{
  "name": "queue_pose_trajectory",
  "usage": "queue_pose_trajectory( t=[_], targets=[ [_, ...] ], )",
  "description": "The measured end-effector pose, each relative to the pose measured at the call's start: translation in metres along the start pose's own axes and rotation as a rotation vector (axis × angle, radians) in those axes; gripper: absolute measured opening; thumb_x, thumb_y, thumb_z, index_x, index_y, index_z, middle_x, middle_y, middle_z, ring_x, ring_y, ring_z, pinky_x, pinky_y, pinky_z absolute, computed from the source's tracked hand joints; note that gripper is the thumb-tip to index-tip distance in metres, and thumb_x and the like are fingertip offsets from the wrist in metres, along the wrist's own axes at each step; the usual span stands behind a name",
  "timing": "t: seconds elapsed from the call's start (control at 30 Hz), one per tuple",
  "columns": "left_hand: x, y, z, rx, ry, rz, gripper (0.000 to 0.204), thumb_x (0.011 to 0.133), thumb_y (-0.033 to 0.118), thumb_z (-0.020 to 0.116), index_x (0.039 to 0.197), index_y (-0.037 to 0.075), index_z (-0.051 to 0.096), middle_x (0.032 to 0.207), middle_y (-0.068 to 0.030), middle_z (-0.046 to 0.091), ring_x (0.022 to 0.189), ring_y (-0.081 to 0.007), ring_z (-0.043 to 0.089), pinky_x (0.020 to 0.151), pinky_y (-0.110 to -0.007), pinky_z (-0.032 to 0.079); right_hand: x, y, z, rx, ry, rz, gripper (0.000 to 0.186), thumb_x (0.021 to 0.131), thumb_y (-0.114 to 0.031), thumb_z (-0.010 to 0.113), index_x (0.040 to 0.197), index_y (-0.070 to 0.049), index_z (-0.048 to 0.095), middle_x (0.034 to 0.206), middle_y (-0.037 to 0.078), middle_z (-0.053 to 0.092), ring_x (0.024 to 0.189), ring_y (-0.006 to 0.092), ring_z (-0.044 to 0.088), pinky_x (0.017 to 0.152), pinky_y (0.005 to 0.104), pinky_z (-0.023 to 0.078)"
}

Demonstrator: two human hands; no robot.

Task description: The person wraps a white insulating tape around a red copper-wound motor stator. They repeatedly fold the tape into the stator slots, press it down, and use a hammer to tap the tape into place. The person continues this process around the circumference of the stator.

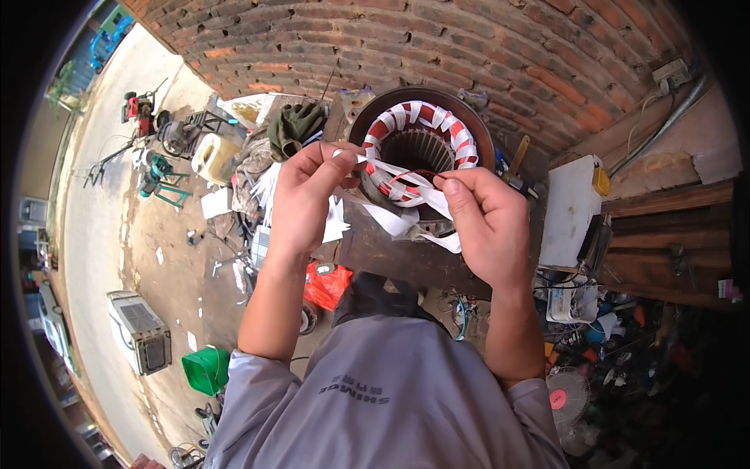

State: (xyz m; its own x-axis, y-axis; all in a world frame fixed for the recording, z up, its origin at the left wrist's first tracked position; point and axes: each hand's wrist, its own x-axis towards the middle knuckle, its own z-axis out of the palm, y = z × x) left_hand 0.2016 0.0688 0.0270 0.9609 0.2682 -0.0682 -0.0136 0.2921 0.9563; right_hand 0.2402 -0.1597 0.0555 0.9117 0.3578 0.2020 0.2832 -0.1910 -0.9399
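A motor stator with red windings (461, 141) wrapped in white tape sits inside a brown metal housing (366, 109) on a dark worktable (367, 258). My left hand (308, 195) is closed at the stator's left front, pinching a white tape strip (398, 219) between thumb and forefinger. My right hand (488, 227) is closed at the right front, thumb and forefinger pinched on a thin red wire (424, 172); white tape runs down beside it. Loose loops of tape hang over the front of the coil between the hands.
A brick wall (500, 47) stands behind. Green gloves (293, 129), white strips (266, 184) and a yellowish jug (211, 156) lie left; a white board (566, 207) and wooden cabinet (664, 250) are right. A red bag (324, 285) and green bucket (203, 367) are below.
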Motion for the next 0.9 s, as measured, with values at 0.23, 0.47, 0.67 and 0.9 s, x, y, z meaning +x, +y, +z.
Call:
queue_pose_trajectory(
  t=[0.23, 0.47, 0.67, 0.9],
  targets=[
    [0.017, -0.014, 0.021, 0.271, -0.406, -0.136, 0.022, 0.102, 0.021, 0.071, 0.097, 0.0, 0.068, 0.084, 0.0002, 0.07, 0.078, -0.005, 0.06, 0.07, -0.026, 0.051, 0.018, -0.033, -0.055, 1.038, 0.12, -0.022, 0.031, 0.113, -0.021, 0.045, 0.117, 0.004, 0.063, 0.064, -0.005, 0.037, 0.054, 0.0058, 0.034, 0.048, 0.0221, 0.032],
    [0.061, -0.001, 0.016, 1.017, -0.9, 0.324, 0.032, 0.081, -0.006, 0.067, 0.11, 0.004, 0.075, 0.114, -0.0133, 0.072, 0.106, -0.0367, 0.068, 0.088, -0.045, 0.055, -0.022, -0.11, -0.152, 1.365, -0.076, -0.334, 0.012, 0.105, -0.016, 0.049, 0.103, -0.004, 0.053, 0.066, 0.001, 0.045, 0.053, 0.0076, 0.042, 0.043, 0.0242, 0.033],
    [0.116, -0.031, 0.032, 1.184, -1.179, 0.326, 0.018, 0.087, 0.009, 0.066, 0.101, 0.007, 0.076, 0.094, -0.0132, 0.074, 0.091, -0.0363, 0.071, 0.08, -0.048, 0.054, -0.073, -0.129, -0.175, 1.458, 0.048, -0.729, 0.012, 0.096, -0.01, 0.062, 0.09, -0.005, 0.054, 0.061, 0.005, 0.049, 0.044, 0.0061, 0.043, 0.037, 0.0221, 0.035],
    [0.138, -0.026, 0.05, 1.285, -1.476, 0.399, 0.01, 0.088, 0.015, 0.064, 0.087, 0.011, 0.073, 0.082, -0.0134, 0.071, 0.081, -0.0379, 0.069, 0.07, -0.051, 0.053, -0.116, -0.011, -0.156, 1.11, 0.455, 0.002, 0.025, 0.115, -0.024, 0.035, 0.115, -0.003, 0.049, 0.071, 0.002, 0.046, 0.052, 0.0127, 0.043, 0.047, 0.0279, 0.043]
  ],
)
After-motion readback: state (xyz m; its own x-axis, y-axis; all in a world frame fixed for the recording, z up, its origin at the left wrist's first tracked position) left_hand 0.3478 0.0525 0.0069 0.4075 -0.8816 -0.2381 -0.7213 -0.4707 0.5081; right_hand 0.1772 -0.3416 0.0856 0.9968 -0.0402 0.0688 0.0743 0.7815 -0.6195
